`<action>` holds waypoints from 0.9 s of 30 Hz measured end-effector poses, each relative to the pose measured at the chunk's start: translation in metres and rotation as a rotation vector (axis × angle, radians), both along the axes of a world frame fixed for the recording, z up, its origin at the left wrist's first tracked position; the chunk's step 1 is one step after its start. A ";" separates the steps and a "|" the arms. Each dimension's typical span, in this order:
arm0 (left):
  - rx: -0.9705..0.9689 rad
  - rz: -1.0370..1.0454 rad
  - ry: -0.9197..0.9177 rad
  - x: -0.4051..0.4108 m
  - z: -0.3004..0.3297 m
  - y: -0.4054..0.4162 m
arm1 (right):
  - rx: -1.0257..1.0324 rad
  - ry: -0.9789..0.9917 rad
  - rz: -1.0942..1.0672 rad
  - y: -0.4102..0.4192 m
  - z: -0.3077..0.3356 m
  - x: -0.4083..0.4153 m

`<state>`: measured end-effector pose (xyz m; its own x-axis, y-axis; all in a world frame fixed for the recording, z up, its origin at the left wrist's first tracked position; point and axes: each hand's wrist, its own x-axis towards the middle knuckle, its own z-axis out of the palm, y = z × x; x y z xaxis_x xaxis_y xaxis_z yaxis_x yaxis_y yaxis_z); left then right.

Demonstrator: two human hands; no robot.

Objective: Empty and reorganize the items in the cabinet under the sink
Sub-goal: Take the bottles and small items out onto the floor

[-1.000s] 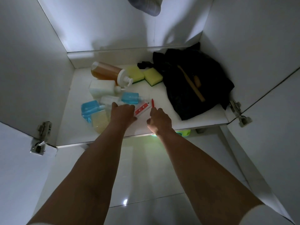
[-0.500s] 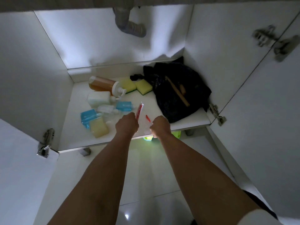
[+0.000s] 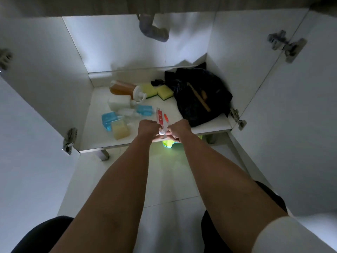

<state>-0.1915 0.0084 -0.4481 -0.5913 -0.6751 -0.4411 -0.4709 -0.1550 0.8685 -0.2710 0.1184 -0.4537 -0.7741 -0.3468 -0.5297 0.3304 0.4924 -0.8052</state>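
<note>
- The toothpaste tube (image 3: 160, 119), red and white with a white cap toward the person, is held over the front edge of the cabinet floor (image 3: 102, 141), near the middle of that edge.
- The left hand (image 3: 148, 127) has its grip curled around the tube's cap end.
- The right hand (image 3: 179, 129) has its grip curled on a red-handled toothbrush (image 3: 166, 119), which lies just beside the tube on its right; both hands meet at the cap.
- Left of the hands, near the front-left part of the cabinet floor, sit a blue container (image 3: 109, 119) and a pale yellow block (image 3: 120, 130), touching each other.
- Further back lie a white pump bottle (image 3: 119, 103) on its side, a smaller blue piece (image 3: 144, 110), and an amber pump bottle (image 3: 122, 88), also on its side.
- Two yellow sponges (image 3: 165, 92) lie near the back edge, just beside the amber bottle's pump.
- A crumpled black bag (image 3: 202, 95) fills the back-right corner, with a wooden utensil (image 3: 200, 100) lying on it.
- A grey drain pipe (image 3: 153, 31) hangs above.
- A glowing green object (image 3: 168, 144) shows on the room floor below the front edge.
</note>
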 end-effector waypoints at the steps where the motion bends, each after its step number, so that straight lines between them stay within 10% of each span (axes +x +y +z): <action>1: 0.056 0.017 0.006 -0.001 -0.005 -0.002 | -0.019 -0.056 -0.018 -0.003 -0.006 -0.002; 10: 0.474 0.191 -0.091 0.015 0.040 -0.002 | 0.075 -0.372 -0.174 -0.020 0.037 -0.010; 27: 0.734 0.213 -0.389 0.171 0.511 0.061 | 0.405 -0.263 0.221 0.042 0.503 0.118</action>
<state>-0.0209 0.0695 0.0626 -0.2005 -0.2188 -0.9550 -0.6111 -0.7339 0.2965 -0.1529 0.1600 0.0489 -0.5283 -0.2140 -0.8216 0.3487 0.8277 -0.4398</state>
